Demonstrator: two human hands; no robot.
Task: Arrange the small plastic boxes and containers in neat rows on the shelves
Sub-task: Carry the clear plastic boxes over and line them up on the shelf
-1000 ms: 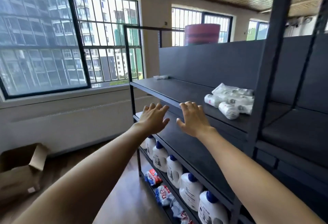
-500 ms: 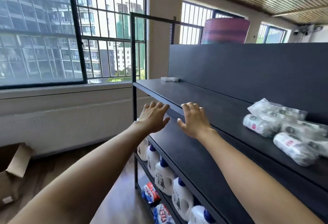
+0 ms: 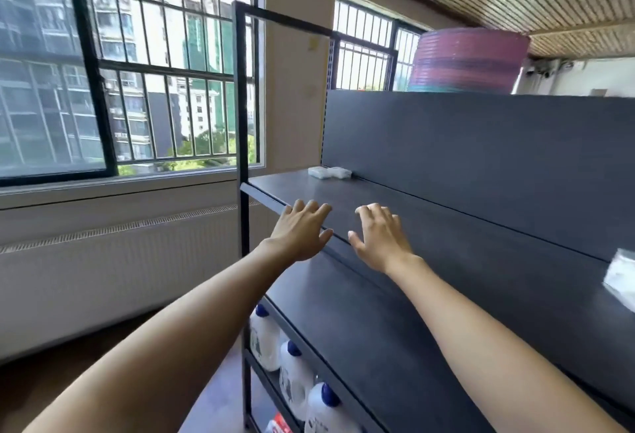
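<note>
Two small white plastic boxes [image 3: 329, 172] lie side by side at the far left back corner of the dark upper shelf [image 3: 446, 226]. My left hand [image 3: 300, 230] and my right hand [image 3: 379, 237] reach out over that shelf's front edge, fingers loosely spread and holding nothing. Both hands are well short of the boxes. A white wrapped pack [image 3: 620, 276] shows blurred at the right edge of the same shelf.
A stack of pink and purple basins [image 3: 469, 61] stands on top of the shelf's back panel. White detergent bottles [image 3: 292, 374] with blue caps line a low shelf. A black upright post [image 3: 242, 123] frames the left end. Barred windows are behind.
The view has swung left and closer to the shelf's left end. Both hands have risen to the upper shelf's front edge. The wrapped packs have slid almost out of view on the right.
</note>
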